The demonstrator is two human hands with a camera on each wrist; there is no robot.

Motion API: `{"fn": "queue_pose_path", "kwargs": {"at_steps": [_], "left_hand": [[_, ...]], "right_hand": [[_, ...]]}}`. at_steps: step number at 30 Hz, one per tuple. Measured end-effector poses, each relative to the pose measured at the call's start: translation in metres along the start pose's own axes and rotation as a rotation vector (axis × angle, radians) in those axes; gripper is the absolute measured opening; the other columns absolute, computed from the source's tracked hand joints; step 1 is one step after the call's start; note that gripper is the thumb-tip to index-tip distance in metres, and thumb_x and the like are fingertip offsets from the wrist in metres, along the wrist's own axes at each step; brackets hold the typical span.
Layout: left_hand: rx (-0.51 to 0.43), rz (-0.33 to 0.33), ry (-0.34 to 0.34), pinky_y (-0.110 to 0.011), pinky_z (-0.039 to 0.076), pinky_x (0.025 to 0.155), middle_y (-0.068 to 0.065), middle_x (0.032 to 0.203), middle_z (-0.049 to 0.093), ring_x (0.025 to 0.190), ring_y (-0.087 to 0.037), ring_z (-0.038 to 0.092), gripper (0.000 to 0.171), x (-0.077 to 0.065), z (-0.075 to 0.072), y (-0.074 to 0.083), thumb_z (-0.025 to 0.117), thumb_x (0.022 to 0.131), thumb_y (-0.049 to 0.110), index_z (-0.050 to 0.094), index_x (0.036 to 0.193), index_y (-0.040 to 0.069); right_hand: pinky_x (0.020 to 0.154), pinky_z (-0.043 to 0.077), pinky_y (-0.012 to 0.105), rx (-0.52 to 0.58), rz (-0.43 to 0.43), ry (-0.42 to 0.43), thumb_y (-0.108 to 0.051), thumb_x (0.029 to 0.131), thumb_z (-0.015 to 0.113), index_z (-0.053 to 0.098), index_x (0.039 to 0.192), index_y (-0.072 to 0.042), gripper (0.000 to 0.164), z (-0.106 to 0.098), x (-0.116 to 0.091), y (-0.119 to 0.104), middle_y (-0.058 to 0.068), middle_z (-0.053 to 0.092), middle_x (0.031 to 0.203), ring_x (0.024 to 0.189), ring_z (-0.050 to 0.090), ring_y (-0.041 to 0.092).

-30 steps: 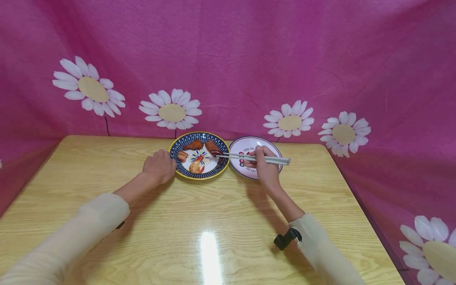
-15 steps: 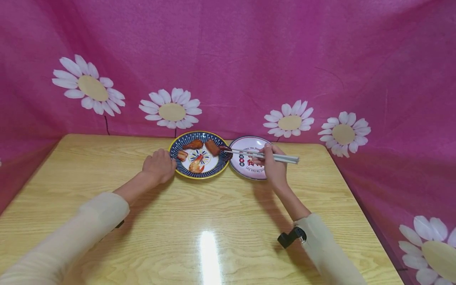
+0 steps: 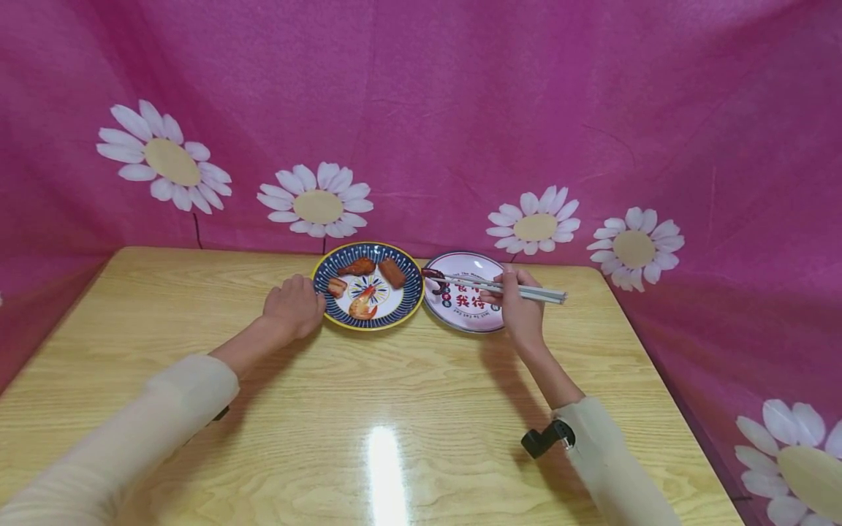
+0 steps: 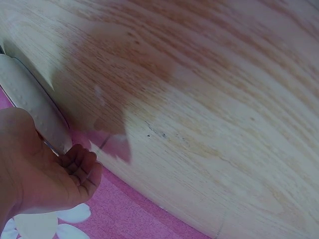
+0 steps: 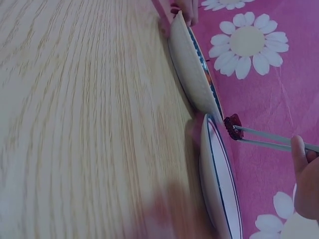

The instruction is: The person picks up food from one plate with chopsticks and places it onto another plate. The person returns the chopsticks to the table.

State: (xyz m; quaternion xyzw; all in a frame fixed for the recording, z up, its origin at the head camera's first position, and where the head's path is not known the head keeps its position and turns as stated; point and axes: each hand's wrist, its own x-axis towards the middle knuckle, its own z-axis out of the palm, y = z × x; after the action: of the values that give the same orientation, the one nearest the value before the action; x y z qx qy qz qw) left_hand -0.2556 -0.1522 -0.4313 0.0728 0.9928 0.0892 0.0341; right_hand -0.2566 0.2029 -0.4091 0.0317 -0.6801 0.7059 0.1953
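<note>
My left hand holds the left rim of a blue-patterned plate with a yellow edge; in the left wrist view its fingers curl at the plate's edge. On that plate lie a shrimp, a chicken wing, a brown block of food and a small striped meat piece. My right hand grips a pair of pale chopsticks. Their tips pinch a dark red, curled, bumpy piece of food, raised above the left rim of a white plate with red lettering.
Both plates stand side by side at the back of a wooden table, rims meeting. Right behind the table hangs a magenta cloth with white daisies. A black wrist camera sits on my right sleeve.
My right hand has moved right, carrying the dark red piece in the chopsticks from the blue-patterned plate to over the white plate's left side. The left hand stays on the rim.
</note>
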Motion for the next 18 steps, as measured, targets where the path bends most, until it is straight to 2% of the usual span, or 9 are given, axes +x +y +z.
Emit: {"fn": "queue_pose_path", "kwargs": {"at_steps": [4, 8, 11, 18], "left_hand": [[0.001, 0.000, -0.005, -0.052, 0.045, 0.081, -0.020, 0.094, 0.045, 0.095, -0.036, 0.051, 0.041, 0.000, 0.000, 0.000, 0.034, 0.104, 0.024, 0.050, 0.103, -0.014], [0.005, 0.001, 0.000, -0.052, 0.046, 0.080, -0.020, 0.093, 0.045, 0.094, -0.036, 0.052, 0.041, 0.000, 0.000, 0.000, 0.034, 0.103, 0.023, 0.050, 0.101, -0.014], [0.005, 0.002, 0.010, -0.052, 0.046, 0.080, -0.020, 0.092, 0.046, 0.093, -0.037, 0.052, 0.041, 0.000, 0.000, 0.000, 0.035, 0.103, 0.023, 0.050, 0.100, -0.014], [0.002, -0.001, 0.006, -0.052, 0.046, 0.080, -0.020, 0.092, 0.045, 0.093, -0.037, 0.052, 0.040, -0.001, -0.001, 0.000, 0.036, 0.103, 0.023, 0.051, 0.101, -0.015]], "right_hand": [[0.059, 0.057, 0.029, 0.013, -0.002, 0.000, -0.013, 0.105, 0.048, 0.057, 0.091, 0.017, 0.034, -0.003, 0.000, 0.002, 0.017, 0.064, 0.072, 0.057, 0.069, 0.012], [0.060, 0.057, 0.029, 0.019, 0.009, 0.003, -0.011, 0.105, 0.048, 0.057, 0.090, 0.016, 0.032, -0.006, 0.000, 0.003, 0.013, 0.064, 0.071, 0.058, 0.069, 0.012], [0.061, 0.057, 0.029, 0.009, 0.020, 0.014, -0.010, 0.105, 0.048, 0.056, 0.090, 0.018, 0.033, -0.008, 0.000, 0.005, 0.014, 0.064, 0.072, 0.059, 0.069, 0.012], [0.061, 0.057, 0.028, -0.032, 0.045, 0.028, -0.014, 0.105, 0.050, 0.056, 0.088, 0.013, 0.033, -0.013, -0.001, 0.005, 0.030, 0.063, 0.078, 0.060, 0.068, 0.011]]}}
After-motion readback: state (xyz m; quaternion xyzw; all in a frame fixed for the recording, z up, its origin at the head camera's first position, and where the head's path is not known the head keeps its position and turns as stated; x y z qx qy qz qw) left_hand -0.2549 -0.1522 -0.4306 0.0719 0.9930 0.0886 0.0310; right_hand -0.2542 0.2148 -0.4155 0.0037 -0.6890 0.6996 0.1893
